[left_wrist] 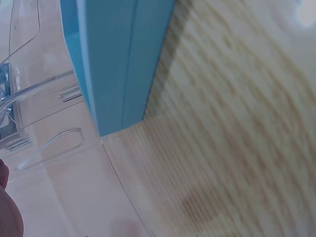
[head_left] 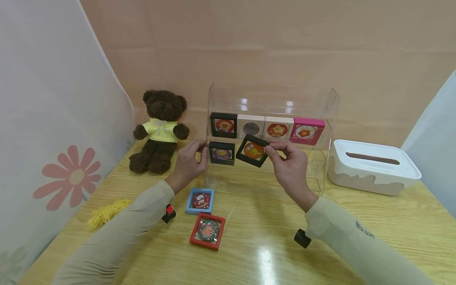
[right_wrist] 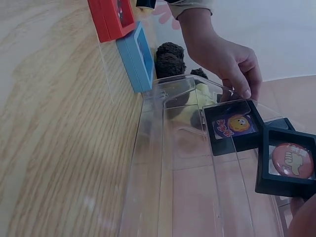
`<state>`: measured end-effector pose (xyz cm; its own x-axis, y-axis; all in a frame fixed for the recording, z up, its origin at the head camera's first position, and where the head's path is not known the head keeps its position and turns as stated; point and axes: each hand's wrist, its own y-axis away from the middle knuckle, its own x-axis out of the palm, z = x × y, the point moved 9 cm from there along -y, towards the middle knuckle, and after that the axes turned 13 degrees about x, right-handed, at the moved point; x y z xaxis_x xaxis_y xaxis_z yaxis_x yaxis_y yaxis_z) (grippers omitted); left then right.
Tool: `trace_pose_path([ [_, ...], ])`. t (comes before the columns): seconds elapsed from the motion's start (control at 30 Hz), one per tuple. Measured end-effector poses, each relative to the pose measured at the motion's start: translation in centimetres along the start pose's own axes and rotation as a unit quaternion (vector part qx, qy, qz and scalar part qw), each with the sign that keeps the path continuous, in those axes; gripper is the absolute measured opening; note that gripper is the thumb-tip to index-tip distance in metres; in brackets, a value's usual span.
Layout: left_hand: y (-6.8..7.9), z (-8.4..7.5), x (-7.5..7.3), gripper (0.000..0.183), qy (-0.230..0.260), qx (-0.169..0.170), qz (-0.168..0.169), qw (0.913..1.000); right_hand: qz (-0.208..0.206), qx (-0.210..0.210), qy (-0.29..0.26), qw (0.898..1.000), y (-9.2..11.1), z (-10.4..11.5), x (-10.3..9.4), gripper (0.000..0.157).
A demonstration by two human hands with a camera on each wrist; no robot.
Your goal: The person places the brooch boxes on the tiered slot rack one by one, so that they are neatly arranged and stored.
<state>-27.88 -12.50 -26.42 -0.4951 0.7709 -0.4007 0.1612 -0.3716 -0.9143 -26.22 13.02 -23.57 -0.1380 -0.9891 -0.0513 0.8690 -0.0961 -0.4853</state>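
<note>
My right hand (head_left: 290, 166) pinches one corner of a black square display frame (head_left: 259, 151) with a red thumbs-up badge inside. That frame is tilted in front of the lower tier of a clear acrylic display rack (head_left: 272, 99). At the rack's left side, my left hand (head_left: 189, 161) grips the edge between thumb and fingers. Just beside it on the lower tier sits a black frame with a purple badge (head_left: 221, 153). Above stand a black frame (head_left: 223, 125), two pale frames (head_left: 251, 126) and a pink frame (head_left: 307, 131).
On the wooden table (head_left: 256, 237) lie a blue frame (head_left: 200, 201) and a red frame (head_left: 208, 231). A brown teddy bear (head_left: 162, 130) sits left of the rack, near yellow yarn (head_left: 108, 213). A white-lidded tissue box (head_left: 374, 166) stands at right.
</note>
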Motion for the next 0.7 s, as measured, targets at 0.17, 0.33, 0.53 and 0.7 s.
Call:
trace_pose_path([
  [0.17,0.0,-0.1,0.0,0.013,-0.002,0.000,0.003,1.0000,-0.010,-0.007,0.018,1.000,0.0,1.4,0.2,0.010],
  [0.33,-0.1,-0.1,-0.1,0.013,0.004,0.000,0.005,1.0000,-0.018,-0.013,0.019,1.000,-0.1,1.5,0.2,0.016],
  [0.53,0.1,0.1,0.0,0.014,-0.001,-0.001,0.006,1.0000,-0.025,-0.004,0.027,0.999,-0.4,1.0,0.5,0.013],
  [0.7,0.1,0.1,0.1,0.013,-0.002,0.000,0.004,1.0000,-0.022,-0.008,0.034,0.999,-0.3,0.8,0.7,0.009],
])
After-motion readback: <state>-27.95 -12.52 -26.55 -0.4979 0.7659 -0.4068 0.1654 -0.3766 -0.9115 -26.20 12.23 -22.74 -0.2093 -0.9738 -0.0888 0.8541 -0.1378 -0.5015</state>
